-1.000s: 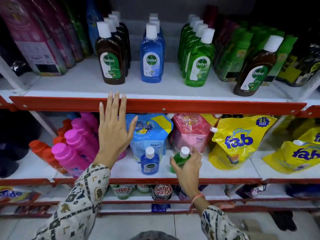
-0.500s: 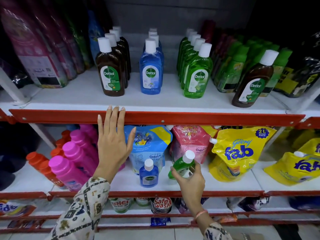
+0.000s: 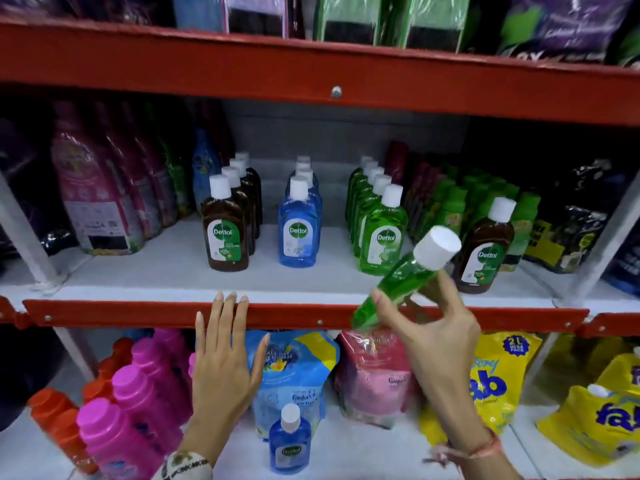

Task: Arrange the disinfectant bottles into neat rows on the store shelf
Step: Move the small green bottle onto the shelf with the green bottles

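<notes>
Crowded just left of the left hand: pink bottles, with orange bottles farther out. Between the two hands, upright: a blue Comfort pouch and, touching it, a pink pouch (partly hidden by the right hand). Right of that hand: yellow fab pouches. Up and left of the left hand: tall magenta refill packs. Above both hands, blurred: green and purple packs.
</notes>
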Available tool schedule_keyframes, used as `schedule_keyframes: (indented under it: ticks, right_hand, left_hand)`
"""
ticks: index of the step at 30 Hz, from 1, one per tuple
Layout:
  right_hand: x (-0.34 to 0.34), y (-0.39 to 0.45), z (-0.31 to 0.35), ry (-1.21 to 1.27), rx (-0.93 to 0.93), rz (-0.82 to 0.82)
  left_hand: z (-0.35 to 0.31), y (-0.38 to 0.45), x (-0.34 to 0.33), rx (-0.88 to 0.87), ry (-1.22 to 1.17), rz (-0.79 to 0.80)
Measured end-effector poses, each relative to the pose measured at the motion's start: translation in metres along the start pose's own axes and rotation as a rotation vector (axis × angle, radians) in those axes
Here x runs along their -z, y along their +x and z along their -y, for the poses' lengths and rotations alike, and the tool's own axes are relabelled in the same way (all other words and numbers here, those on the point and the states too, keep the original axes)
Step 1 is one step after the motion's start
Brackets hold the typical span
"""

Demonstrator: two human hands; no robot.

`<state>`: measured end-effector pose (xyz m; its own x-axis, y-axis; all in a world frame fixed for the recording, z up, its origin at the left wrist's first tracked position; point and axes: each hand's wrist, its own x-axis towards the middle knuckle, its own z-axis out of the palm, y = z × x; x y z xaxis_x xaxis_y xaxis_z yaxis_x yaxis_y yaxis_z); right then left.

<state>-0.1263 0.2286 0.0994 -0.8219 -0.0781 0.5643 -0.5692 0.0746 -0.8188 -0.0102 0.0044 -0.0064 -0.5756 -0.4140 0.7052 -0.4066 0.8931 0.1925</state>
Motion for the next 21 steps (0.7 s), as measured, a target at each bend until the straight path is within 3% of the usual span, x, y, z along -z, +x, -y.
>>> schedule_keyframes:
  ticks: [4,11,21]
  right_hand:
    - [-0.015,0.041,0.001,-0.023,0.008,-0.029]
    - [-0.039,0.076,-0.028,-0.293,-0.072,0.027]
    - [-0.043,0.085,-0.053,-0.357,-0.076,0.111]
  left_hand:
    - [0.001,-0.001,0.002,-0.011,-0.002,0.005]
    - [0.001,0.001,0.005,-0.003,0.004,0.034]
    - [0.001,0.002,0.002,0.001,0.006,-0.002]
